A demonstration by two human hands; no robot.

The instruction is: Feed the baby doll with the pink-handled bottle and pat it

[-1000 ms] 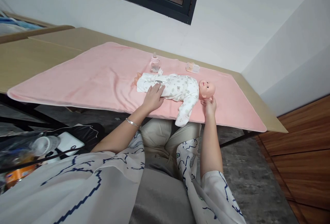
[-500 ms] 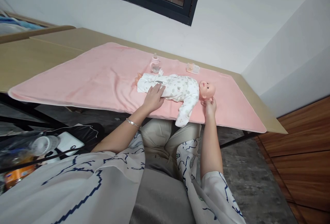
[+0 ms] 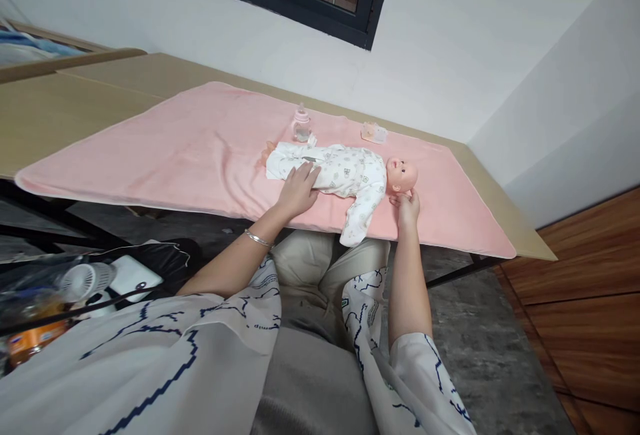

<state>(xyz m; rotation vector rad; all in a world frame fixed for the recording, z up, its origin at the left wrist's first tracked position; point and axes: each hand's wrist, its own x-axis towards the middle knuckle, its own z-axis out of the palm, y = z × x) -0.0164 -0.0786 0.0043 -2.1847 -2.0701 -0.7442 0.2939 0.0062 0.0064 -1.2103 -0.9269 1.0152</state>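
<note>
A baby doll [image 3: 345, 169] in a white printed outfit lies on its back on a pink blanket [image 3: 170, 148], its head to the right and bare feet to the left. One sleeve hangs over the blanket's front edge. My left hand [image 3: 299, 189] rests open on the doll's lower body, fingers laid over the cloth. Beside the doll's head, my right hand [image 3: 407, 208] touches its near side by the ear, with fingers apart and partly bent. Beyond the doll stand a pink-topped baby bottle [image 3: 301, 125] and a small clear case [image 3: 374, 133].
The blanket covers much of a tan table [image 3: 120, 78] set against a white wall. A dark window frame [image 3: 367, 21] is above. At lower left are a small white fan [image 3: 83, 281] and an orange-labelled bottle [image 3: 37, 341]. A wooden cabinet [image 3: 595, 281] stands on the right.
</note>
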